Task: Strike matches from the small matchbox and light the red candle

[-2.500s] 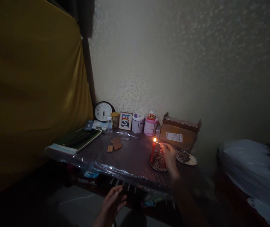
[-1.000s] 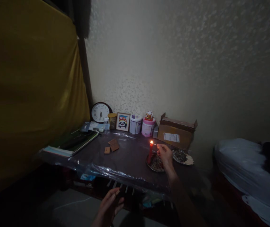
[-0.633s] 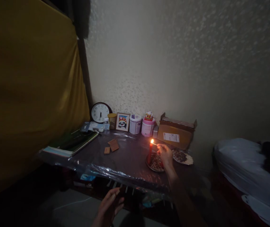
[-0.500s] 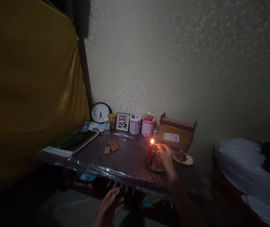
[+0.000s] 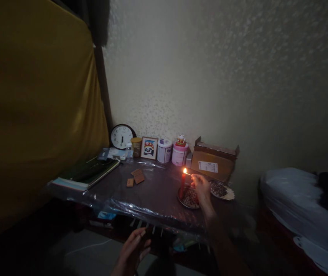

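Observation:
A red candle [image 5: 182,184] stands upright in a round dish [image 5: 188,198] of spent matches on the dark, plastic-covered table [image 5: 152,191]. My right hand [image 5: 200,184] pinches a burning match [image 5: 187,173] and holds its flame at the top of the candle. My left hand [image 5: 133,250] hovers below the table's near edge, fingers curled around a small box-like thing that I cannot make out in the dark.
A second plate [image 5: 222,191] of matches lies right of the dish. Small brown boxes [image 5: 136,177], a book stack [image 5: 87,174], a clock [image 5: 121,136], a framed picture [image 5: 149,148], tubs [image 5: 173,152] and a cardboard box [image 5: 214,160] line the table. A yellow cloth [image 5: 34,115] hangs left; a bed [image 5: 302,211] is right.
My view shifted slightly since the earliest frame. My right hand keeps the lit match at the candle top, and the flame brightens a little. My left hand stays almost still.

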`<state>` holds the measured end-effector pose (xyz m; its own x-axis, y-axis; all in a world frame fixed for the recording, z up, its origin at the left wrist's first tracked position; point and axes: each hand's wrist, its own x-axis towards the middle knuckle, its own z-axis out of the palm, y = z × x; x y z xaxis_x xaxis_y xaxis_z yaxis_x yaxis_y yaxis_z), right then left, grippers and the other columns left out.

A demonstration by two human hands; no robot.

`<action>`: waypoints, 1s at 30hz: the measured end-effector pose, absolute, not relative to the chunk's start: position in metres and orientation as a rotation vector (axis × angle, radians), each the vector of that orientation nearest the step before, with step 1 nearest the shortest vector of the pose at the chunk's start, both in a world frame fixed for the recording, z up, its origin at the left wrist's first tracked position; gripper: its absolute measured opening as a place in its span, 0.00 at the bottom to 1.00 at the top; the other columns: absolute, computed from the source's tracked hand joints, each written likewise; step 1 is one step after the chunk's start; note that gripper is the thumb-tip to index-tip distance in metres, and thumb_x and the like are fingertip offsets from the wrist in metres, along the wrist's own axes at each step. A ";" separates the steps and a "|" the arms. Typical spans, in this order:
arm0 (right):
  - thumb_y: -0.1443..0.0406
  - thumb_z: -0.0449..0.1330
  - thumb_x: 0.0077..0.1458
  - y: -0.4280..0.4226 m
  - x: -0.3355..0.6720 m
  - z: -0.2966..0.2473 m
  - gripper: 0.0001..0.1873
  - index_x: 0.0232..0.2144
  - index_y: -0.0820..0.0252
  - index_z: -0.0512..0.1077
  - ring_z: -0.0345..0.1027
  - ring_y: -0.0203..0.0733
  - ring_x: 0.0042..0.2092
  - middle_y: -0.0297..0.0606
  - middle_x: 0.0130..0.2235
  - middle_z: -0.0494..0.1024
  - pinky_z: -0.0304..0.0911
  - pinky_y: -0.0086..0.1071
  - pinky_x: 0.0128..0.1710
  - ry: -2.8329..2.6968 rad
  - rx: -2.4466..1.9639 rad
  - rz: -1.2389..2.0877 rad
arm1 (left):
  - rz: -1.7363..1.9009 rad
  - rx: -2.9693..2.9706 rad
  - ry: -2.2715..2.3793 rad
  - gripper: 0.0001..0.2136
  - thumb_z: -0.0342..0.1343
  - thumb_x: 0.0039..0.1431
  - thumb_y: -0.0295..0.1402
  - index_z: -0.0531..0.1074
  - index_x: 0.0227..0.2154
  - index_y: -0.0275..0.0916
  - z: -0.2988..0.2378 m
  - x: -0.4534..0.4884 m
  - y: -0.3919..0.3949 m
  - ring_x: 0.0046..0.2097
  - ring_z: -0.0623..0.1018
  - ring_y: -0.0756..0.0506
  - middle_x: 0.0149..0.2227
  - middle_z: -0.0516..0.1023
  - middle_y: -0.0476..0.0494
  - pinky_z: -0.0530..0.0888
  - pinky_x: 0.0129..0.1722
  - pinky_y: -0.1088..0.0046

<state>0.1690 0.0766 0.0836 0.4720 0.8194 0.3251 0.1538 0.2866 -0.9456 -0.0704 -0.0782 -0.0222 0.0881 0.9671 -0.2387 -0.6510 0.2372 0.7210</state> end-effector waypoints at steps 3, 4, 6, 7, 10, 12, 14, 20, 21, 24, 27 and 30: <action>0.58 0.60 0.39 0.075 0.169 0.086 0.11 0.22 0.60 0.71 0.63 0.35 0.19 0.31 0.18 0.71 0.61 0.29 0.20 -1.016 -1.216 0.564 | 1.279 0.497 0.801 0.13 0.62 0.43 0.40 0.76 0.33 0.42 -0.023 -0.070 -0.077 0.43 0.74 0.39 0.39 0.77 0.41 0.67 0.46 0.62; 0.58 0.60 0.39 0.075 0.170 0.086 0.11 0.21 0.60 0.71 0.63 0.35 0.20 0.31 0.18 0.71 0.61 0.29 0.20 -1.018 -1.213 0.563 | 1.282 0.495 0.799 0.13 0.62 0.43 0.40 0.76 0.33 0.42 -0.023 -0.070 -0.077 0.43 0.74 0.39 0.39 0.77 0.42 0.67 0.45 0.62; 0.57 0.60 0.39 0.074 0.170 0.087 0.11 0.20 0.60 0.71 0.63 0.35 0.20 0.31 0.18 0.70 0.61 0.28 0.20 -1.020 -1.209 0.559 | 1.279 0.499 0.787 0.12 0.61 0.44 0.39 0.76 0.32 0.42 -0.025 -0.070 -0.077 0.42 0.74 0.40 0.39 0.77 0.42 0.68 0.44 0.63; 0.57 0.60 0.39 0.074 0.170 0.087 0.11 0.20 0.60 0.71 0.63 0.35 0.20 0.31 0.18 0.71 0.61 0.28 0.20 -1.019 -1.208 0.558 | 1.274 0.504 0.781 0.11 0.60 0.45 0.39 0.76 0.33 0.42 -0.025 -0.070 -0.077 0.42 0.74 0.40 0.40 0.77 0.42 0.68 0.44 0.63; 0.58 0.59 0.40 0.074 0.170 0.087 0.11 0.20 0.60 0.70 0.63 0.34 0.19 0.32 0.19 0.71 0.61 0.28 0.19 -1.012 -1.211 0.556 | 1.273 0.514 0.772 0.10 0.58 0.48 0.39 0.75 0.34 0.42 -0.024 -0.070 -0.078 0.42 0.74 0.41 0.40 0.76 0.42 0.68 0.44 0.64; 0.58 0.59 0.40 0.075 0.169 0.086 0.11 0.20 0.60 0.70 0.62 0.34 0.19 0.31 0.18 0.71 0.61 0.27 0.18 -1.010 -1.218 0.556 | 1.279 0.515 0.764 0.10 0.58 0.48 0.38 0.75 0.34 0.42 -0.023 -0.070 -0.079 0.42 0.74 0.41 0.40 0.77 0.42 0.67 0.44 0.63; 0.58 0.59 0.40 0.077 0.168 0.085 0.11 0.20 0.60 0.70 0.62 0.34 0.18 0.31 0.17 0.71 0.60 0.27 0.18 -1.011 -1.226 0.557 | 1.281 0.514 0.764 0.10 0.59 0.47 0.38 0.75 0.33 0.42 -0.023 -0.070 -0.078 0.42 0.74 0.40 0.40 0.77 0.42 0.67 0.45 0.63; 0.57 0.58 0.39 0.083 0.166 0.082 0.12 0.22 0.61 0.70 0.63 0.34 0.18 0.33 0.21 0.74 0.60 0.28 0.17 -1.010 -1.244 0.556 | 1.296 0.490 0.755 0.11 0.60 0.46 0.38 0.75 0.33 0.41 -0.028 -0.070 -0.076 0.41 0.75 0.41 0.40 0.77 0.42 0.68 0.45 0.63; 0.57 0.58 0.39 0.084 0.166 0.082 0.12 0.22 0.61 0.70 0.63 0.34 0.18 0.33 0.21 0.74 0.60 0.28 0.17 -1.011 -1.246 0.557 | 1.299 0.482 0.754 0.10 0.60 0.45 0.38 0.76 0.32 0.41 -0.029 -0.070 -0.076 0.41 0.75 0.41 0.39 0.77 0.43 0.68 0.45 0.63; 0.57 0.58 0.38 0.085 0.166 0.081 0.12 0.22 0.61 0.70 0.63 0.34 0.18 0.32 0.20 0.73 0.59 0.27 0.17 -1.017 -1.250 0.561 | 1.289 0.472 0.760 0.10 0.61 0.45 0.38 0.76 0.32 0.41 -0.033 -0.071 -0.075 0.40 0.75 0.42 0.37 0.77 0.43 0.69 0.43 0.64; 0.58 0.58 0.38 0.085 0.167 0.080 0.11 0.22 0.61 0.70 0.63 0.35 0.19 0.32 0.19 0.72 0.59 0.27 0.17 -1.025 -1.247 0.564 | 1.283 0.490 0.738 0.11 0.60 0.46 0.37 0.76 0.33 0.41 -0.033 -0.072 -0.074 0.42 0.74 0.41 0.38 0.77 0.43 0.69 0.43 0.65; 0.58 0.58 0.39 0.084 0.166 0.079 0.11 0.23 0.61 0.71 0.63 0.35 0.19 0.31 0.18 0.71 0.59 0.27 0.17 -1.037 -1.243 0.569 | 1.283 0.473 0.738 0.11 0.61 0.45 0.38 0.76 0.33 0.41 -0.032 -0.072 -0.074 0.41 0.74 0.41 0.39 0.76 0.43 0.69 0.43 0.65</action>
